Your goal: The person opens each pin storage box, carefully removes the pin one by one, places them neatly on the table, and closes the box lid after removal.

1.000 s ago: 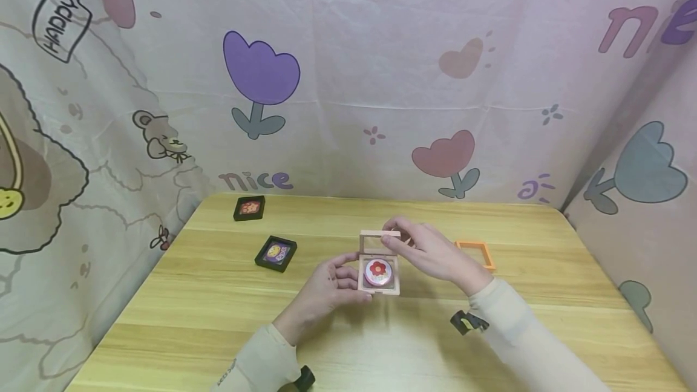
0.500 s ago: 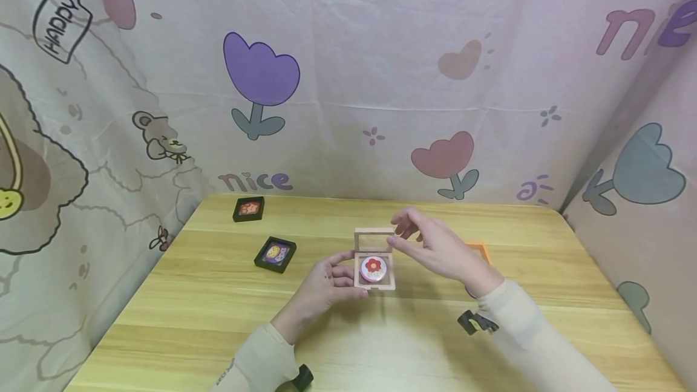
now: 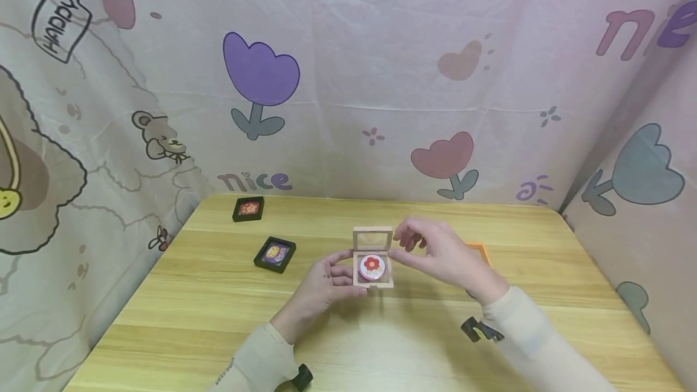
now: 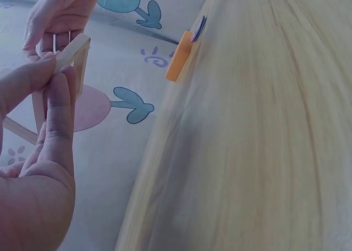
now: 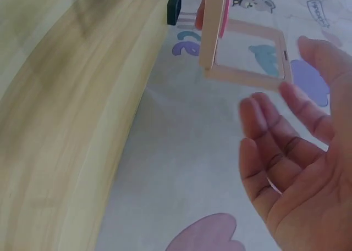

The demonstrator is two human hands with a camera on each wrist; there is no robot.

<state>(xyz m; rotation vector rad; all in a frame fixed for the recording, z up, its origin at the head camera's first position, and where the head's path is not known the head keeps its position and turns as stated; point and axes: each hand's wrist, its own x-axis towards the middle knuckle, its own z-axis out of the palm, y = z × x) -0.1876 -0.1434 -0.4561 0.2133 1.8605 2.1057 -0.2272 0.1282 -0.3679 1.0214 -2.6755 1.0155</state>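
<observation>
A pale pink hinged display case [image 3: 356, 271] stands open over the table, its clear-windowed lid [image 3: 373, 230] raised at the back. Inside its lower half lies a round badge [image 3: 373, 267] with a red flower on white. My left hand [image 3: 313, 292] grips the case by its left side, thumb at the front edge and fingers behind. My right hand [image 3: 435, 253] is just right of the case, fingers loosely bent and holding nothing. In the right wrist view, a fingertip of the right hand [image 5: 300, 168] is right at a corner of the lid [image 5: 247, 77].
Two black square frames with colourful badges, a near one [image 3: 274, 254] and a far one [image 3: 248, 209], lie on the left of the wooden table [image 3: 190, 307]. An orange square frame [image 3: 481, 253] lies behind my right wrist, with a thin round disc [image 4: 199, 29] beside it.
My right hand has let go of the lid and moved slightly right. The left hand has shifted the case a little to the left and back, its lid still up.
</observation>
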